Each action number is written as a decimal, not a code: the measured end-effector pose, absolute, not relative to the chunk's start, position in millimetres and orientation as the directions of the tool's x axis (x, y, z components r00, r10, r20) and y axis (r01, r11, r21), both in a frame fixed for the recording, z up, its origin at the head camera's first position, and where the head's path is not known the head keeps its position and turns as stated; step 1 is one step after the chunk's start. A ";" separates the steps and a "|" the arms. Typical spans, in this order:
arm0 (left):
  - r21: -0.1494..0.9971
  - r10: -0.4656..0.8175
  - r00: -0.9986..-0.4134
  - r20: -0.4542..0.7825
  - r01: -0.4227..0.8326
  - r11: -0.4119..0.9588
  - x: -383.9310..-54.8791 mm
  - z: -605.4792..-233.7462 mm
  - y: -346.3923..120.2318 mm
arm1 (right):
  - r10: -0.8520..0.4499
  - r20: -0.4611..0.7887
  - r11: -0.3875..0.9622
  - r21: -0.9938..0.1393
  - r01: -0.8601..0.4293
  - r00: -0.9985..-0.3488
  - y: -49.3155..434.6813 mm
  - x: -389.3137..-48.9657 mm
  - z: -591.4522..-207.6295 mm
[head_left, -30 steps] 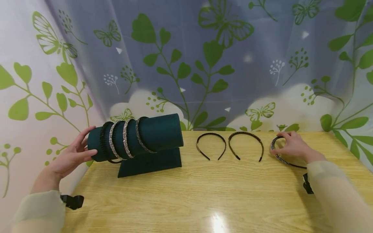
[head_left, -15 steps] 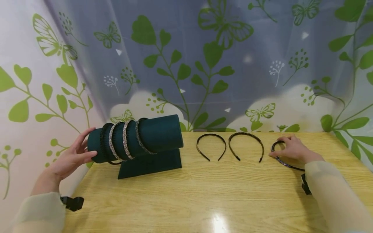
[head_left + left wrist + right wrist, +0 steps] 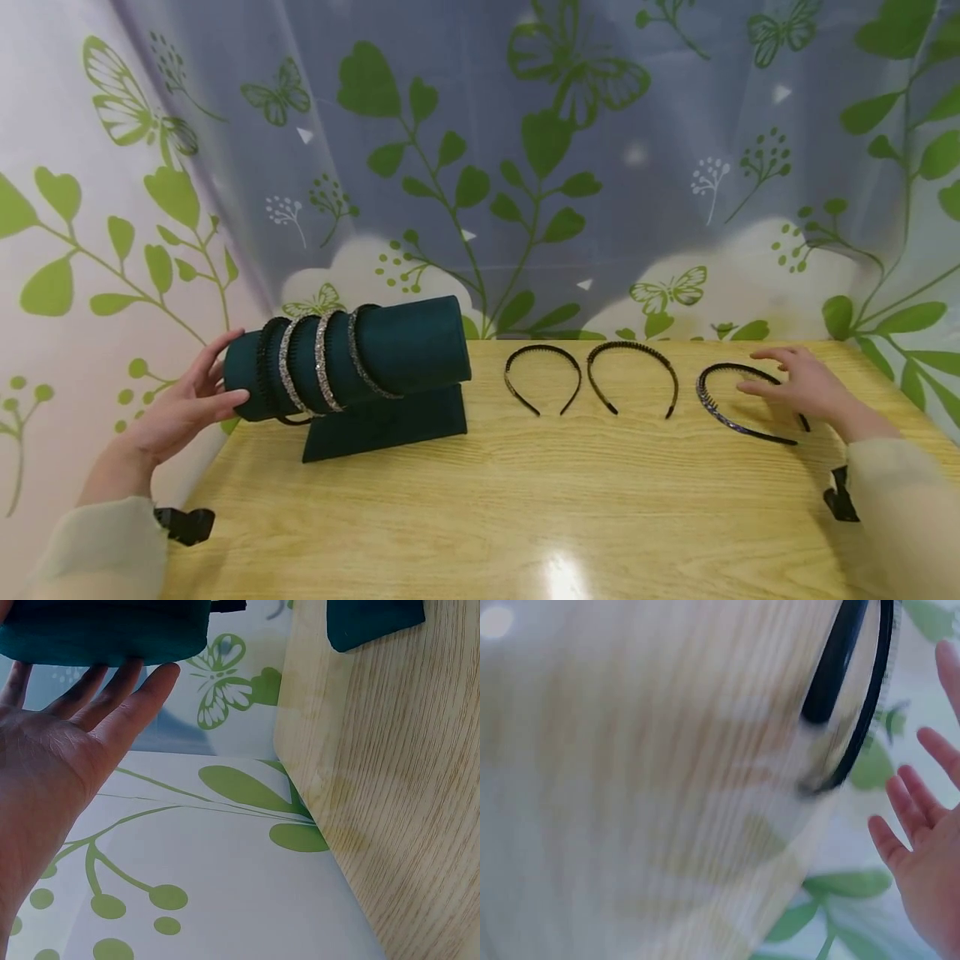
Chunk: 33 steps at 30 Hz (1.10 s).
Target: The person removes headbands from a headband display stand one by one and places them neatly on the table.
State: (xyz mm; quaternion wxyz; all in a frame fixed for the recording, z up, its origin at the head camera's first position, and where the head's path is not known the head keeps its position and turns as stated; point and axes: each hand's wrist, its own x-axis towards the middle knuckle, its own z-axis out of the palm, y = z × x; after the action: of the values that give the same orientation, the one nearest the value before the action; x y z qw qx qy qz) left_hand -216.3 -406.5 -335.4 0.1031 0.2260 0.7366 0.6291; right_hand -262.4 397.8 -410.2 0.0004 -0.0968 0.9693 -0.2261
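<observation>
On the left of the head view stands a dark green velvet headband stand, a padded roll on a slanted base. Several headbands circle the roll, among them a black one and two silver glittery ones, one a silver headband. My left hand holds the roll's left end, thumb in front and fingers behind; the left wrist view shows fingertips against the green cloth. Over at the right, a dark headband with bluish glitter lies on the table. My right hand hovers over its right side, fingers spread, holding nothing.
Two more headbands lie along the back of the wooden table: a smaller thin black headband and a wider dark toothed headband. A curtain printed with leaves and butterflies hangs right behind the table's far edge.
My right hand has let go of the glittery headband and moved off to the right, leaving it on the table. The left hand and the stand stay as they were.
</observation>
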 end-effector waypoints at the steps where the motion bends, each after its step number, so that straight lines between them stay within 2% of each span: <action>1: 0.973 0.464 -0.875 0.134 0.204 0.104 -216.4 -334.8 -406.7 | -0.187 0.047 0.879 -0.438 -0.189 -0.981 404.2 -259.6 -410.2; 14: 0.975 0.475 -0.867 0.150 0.210 0.075 -216.9 -334.3 -406.6 | -0.252 0.045 0.872 -0.423 -0.246 -0.967 443.2 -236.9 -414.5; 25: 0.975 0.460 -0.878 0.133 0.200 0.100 -215.5 -334.5 -404.9 | -0.271 0.003 0.841 -0.486 -0.238 -0.963 436.6 -235.4 -425.8; 33: 0.975 0.446 -0.887 0.115 0.188 0.122 -212.8 -332.3 -402.5 | -0.250 0.012 0.856 -0.464 -0.227 -0.968 427.3 -239.4 -426.6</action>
State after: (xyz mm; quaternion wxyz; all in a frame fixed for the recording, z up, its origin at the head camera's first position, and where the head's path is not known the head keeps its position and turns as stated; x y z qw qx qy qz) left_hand -212.8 -402.5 -332.3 0.1031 0.2137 0.7417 0.6273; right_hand -239.4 427.3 -426.6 0.0244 -0.1240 0.9630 -0.2379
